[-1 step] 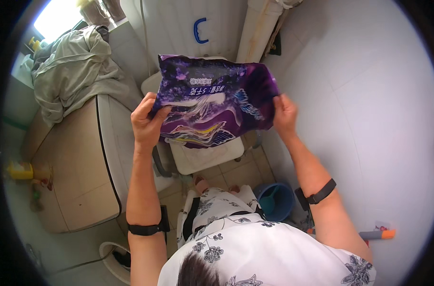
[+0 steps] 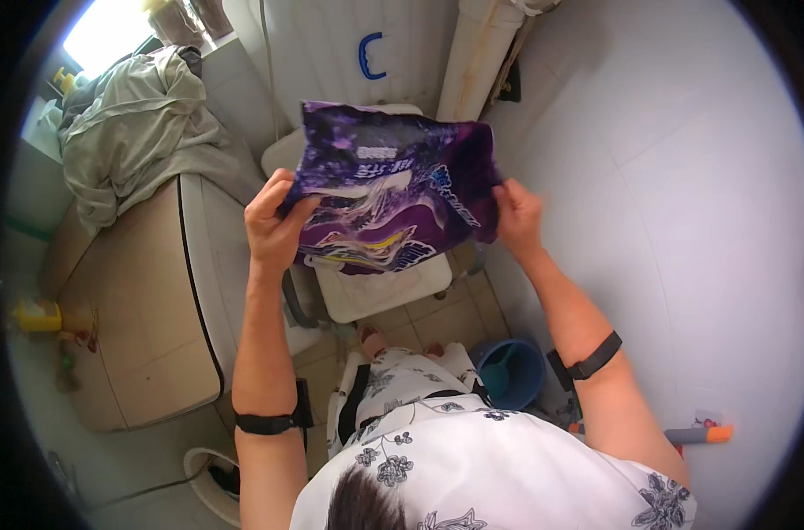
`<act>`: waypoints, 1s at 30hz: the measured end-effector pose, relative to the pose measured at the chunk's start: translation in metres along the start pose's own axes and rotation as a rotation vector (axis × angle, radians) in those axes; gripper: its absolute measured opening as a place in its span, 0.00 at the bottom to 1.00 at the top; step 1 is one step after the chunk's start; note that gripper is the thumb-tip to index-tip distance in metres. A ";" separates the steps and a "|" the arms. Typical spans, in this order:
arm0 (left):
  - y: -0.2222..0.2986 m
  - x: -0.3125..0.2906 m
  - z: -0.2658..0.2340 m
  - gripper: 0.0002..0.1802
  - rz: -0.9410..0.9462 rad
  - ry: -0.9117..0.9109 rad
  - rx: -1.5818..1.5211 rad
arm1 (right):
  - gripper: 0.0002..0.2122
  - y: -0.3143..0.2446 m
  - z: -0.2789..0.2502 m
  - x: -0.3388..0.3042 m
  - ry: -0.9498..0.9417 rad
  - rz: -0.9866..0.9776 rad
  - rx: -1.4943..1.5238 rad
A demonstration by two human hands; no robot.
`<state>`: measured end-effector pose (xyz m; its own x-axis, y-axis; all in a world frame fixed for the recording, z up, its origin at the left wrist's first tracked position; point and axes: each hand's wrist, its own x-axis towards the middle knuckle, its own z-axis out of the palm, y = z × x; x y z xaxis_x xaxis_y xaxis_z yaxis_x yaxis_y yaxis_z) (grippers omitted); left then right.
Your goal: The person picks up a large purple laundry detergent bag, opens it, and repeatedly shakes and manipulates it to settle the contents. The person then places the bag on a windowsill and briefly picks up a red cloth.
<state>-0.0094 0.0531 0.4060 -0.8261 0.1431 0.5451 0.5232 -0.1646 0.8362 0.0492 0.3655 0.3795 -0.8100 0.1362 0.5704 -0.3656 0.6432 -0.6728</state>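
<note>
Stretched between my two hands is a large purple printed plastic bag [image 2: 384, 190], its flowery print upside down to me. It looks flat and creased, and I cannot tell whether anything is inside. My left hand [image 2: 276, 216] pinches its left edge, thumb lying on the near face. At the opposite edge my right hand [image 2: 518, 212] is closed on the plastic, fingers partly hidden behind it. The bag hangs in the air above a white stool-like seat [image 2: 384, 290], covering much of it.
To my left stands a washing machine [image 2: 137, 309] with a brownish lid and grey cloth [image 2: 146, 132] heaped at its far end. A blue bucket [image 2: 518, 367] holding a teal scoop [image 2: 497, 378] sits low on the right. A white pipe [image 2: 477, 62] rises beyond the bag; a wall lies rightward.
My right hand has shifted slightly left, carrying its edge of the bag inward. The bag looks narrower and more buckled. My left hand has hardly moved.
</note>
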 end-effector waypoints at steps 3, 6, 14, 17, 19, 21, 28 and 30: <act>0.000 0.000 0.002 0.08 0.007 0.012 0.018 | 0.10 -0.009 0.005 -0.005 0.231 0.109 -0.059; -0.001 0.000 0.002 0.08 0.050 -0.076 0.195 | 0.09 -0.013 0.013 -0.011 0.014 -0.121 -0.055; 0.001 -0.006 -0.006 0.08 0.026 0.029 0.097 | 0.06 0.005 -0.009 0.002 0.074 0.115 -0.131; 0.003 -0.007 -0.009 0.08 0.069 -0.067 0.280 | 0.05 0.012 -0.025 0.023 -0.014 -0.065 -0.140; 0.003 -0.008 -0.009 0.08 0.083 0.002 0.222 | 0.04 0.016 -0.029 0.026 0.190 0.078 -0.151; 0.001 -0.010 -0.010 0.08 0.055 0.059 0.152 | 0.04 0.018 -0.031 0.021 -0.120 -0.220 -0.161; -0.001 -0.013 -0.008 0.08 0.027 0.014 0.150 | 0.03 0.012 -0.046 0.021 -0.219 -0.232 -0.165; -0.001 -0.011 -0.006 0.08 0.011 0.028 0.066 | 0.03 0.006 -0.051 0.030 0.050 0.021 -0.108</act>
<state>-0.0021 0.0458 0.3988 -0.8251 0.1143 0.5533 0.5444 -0.1013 0.8327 0.0459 0.4119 0.4164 -0.7920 0.1866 0.5813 -0.2947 0.7171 -0.6316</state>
